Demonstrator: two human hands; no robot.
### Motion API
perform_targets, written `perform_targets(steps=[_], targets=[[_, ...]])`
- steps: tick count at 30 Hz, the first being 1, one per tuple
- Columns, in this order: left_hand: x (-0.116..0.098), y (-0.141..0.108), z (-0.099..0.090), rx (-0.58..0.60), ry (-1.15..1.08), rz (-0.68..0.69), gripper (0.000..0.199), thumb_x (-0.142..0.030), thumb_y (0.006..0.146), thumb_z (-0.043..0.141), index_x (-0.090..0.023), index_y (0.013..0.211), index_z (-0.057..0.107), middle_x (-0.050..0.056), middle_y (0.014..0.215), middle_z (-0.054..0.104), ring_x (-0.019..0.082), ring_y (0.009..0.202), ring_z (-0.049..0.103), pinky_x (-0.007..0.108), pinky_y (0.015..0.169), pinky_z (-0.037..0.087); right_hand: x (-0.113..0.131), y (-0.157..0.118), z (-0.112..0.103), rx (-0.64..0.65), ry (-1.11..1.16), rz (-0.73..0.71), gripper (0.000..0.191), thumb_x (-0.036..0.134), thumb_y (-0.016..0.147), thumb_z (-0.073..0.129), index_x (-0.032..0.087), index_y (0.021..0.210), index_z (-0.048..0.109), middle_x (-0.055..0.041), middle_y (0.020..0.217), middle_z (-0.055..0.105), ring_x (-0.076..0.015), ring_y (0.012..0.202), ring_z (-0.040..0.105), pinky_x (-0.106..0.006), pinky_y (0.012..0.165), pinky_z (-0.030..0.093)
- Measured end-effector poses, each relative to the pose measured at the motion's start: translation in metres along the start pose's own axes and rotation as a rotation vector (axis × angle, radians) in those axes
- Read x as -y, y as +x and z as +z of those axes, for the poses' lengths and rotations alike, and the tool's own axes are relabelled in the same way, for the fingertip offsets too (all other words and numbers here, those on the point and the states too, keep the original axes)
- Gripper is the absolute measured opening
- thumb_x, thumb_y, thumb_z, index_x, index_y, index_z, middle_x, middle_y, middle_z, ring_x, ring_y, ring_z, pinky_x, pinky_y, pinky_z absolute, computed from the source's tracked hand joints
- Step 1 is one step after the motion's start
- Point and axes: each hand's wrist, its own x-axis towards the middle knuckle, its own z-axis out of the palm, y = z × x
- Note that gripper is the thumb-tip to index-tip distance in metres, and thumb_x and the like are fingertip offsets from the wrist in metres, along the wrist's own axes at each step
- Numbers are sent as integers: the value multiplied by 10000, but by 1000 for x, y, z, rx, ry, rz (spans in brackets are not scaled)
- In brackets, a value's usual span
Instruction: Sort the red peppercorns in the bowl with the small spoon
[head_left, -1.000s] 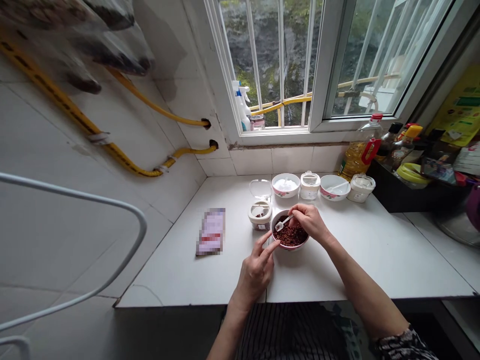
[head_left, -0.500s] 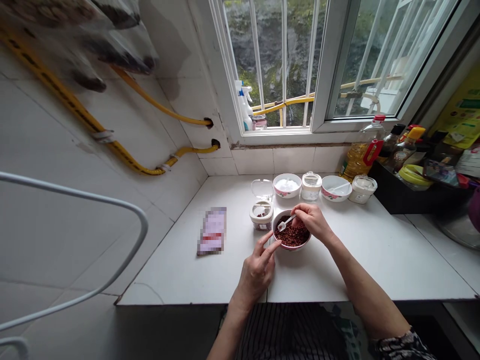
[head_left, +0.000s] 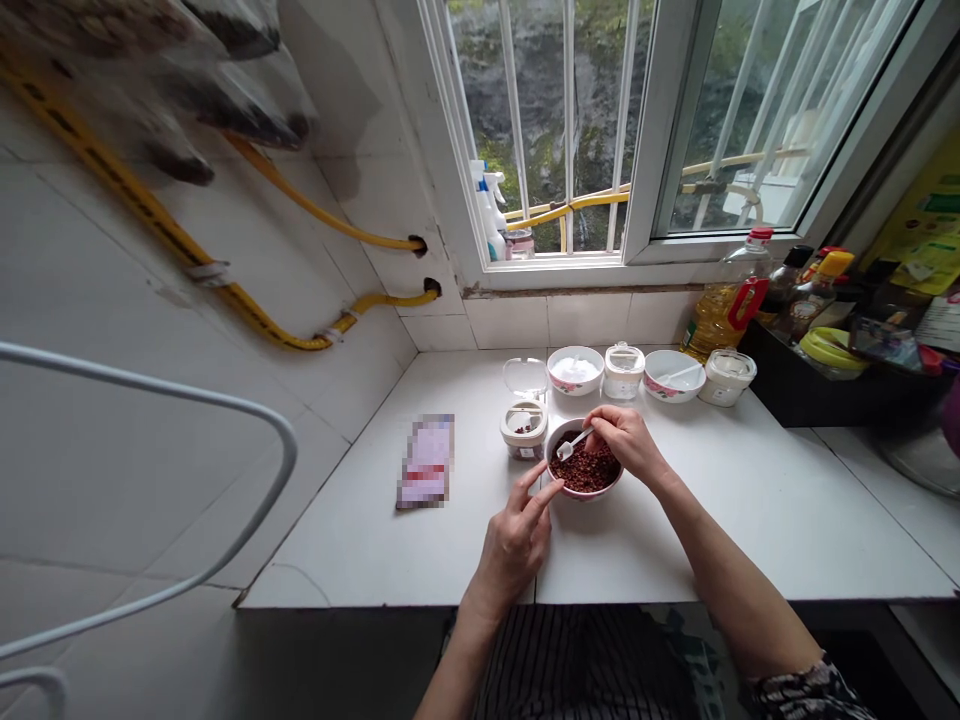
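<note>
Between thumb and fingers, my right hand [head_left: 624,440] pinches a small white plastic spoon [head_left: 565,450], its scoop tilted down over the bowl's contents. Below it stands a bowl [head_left: 587,496] with a pinkish outside, filled with small dark reddish-brown grains like peppercorns [head_left: 589,470]. My left hand [head_left: 516,535] holds the bowl's near left rim with its fingertips. Just left of the bowl is a clear jar [head_left: 523,440] with a cream top; its lid [head_left: 525,376] is flipped up, and a few dark grains show inside.
Behind are a bowl of white powder [head_left: 576,372], a second jar [head_left: 623,370], a bowl holding a white spoon [head_left: 673,376] and a third jar [head_left: 729,378]. An oil bottle [head_left: 724,310] and a black box [head_left: 795,385] of bottles stand right. A purple packet [head_left: 426,465] lies left.
</note>
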Motion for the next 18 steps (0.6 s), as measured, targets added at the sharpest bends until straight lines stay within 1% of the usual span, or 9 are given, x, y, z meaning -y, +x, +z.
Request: perform_targets(steps=[6,8,10,12,15,17,18], targets=[[0,0,0,2,11,1,507,-46,944,446,-292,1385,487,119,1436,519,147,985,702,248,759,619,1,1,-2,26,133,82,139,302,726,555,200,704,647,-7,508,678,-163,487,611,-274,562,506],[0,0,0,1,9,5,504,-48,945,449,-292,1385,485,121,1436,518,142,955,706,246,747,618,0,3,-4,41,182,102,148,320,717,573,192,711,646,-10,510,676,-163,484,610,-278,563,511],[0,0,0,0,7,3,500,-50,946,452,-289,1385,483,125,1434,520,136,915,711,246,740,617,1,4,-5,37,216,91,170,346,722,589,185,723,646,-12,521,676,-165,498,619,-285,578,519],[0,1,0,-11,7,10,493,-48,944,454,-283,1377,488,126,1426,527,133,893,714,243,734,615,3,5,-3,-3,236,43,200,379,746,599,185,751,646,-13,542,679,-171,533,636,-297,612,533],[0,1,0,-22,10,21,487,-41,940,455,-276,1365,499,125,1420,530,140,924,715,238,732,615,9,6,7,-108,222,-90,242,422,834,568,192,842,643,-28,633,707,-191,626,678,-326,687,550],[-1,1,0,-19,10,17,488,-41,941,451,-277,1365,499,125,1427,524,146,956,711,243,748,617,12,5,16,-150,135,-212,233,391,910,514,200,924,648,-52,734,739,-207,713,702,-363,773,549],[-1,1,0,-16,9,13,488,-42,942,449,-278,1366,499,125,1430,521,145,958,710,245,754,617,14,4,21,-150,52,-280,209,344,934,497,206,950,652,-60,771,751,-213,754,707,-390,846,535]])
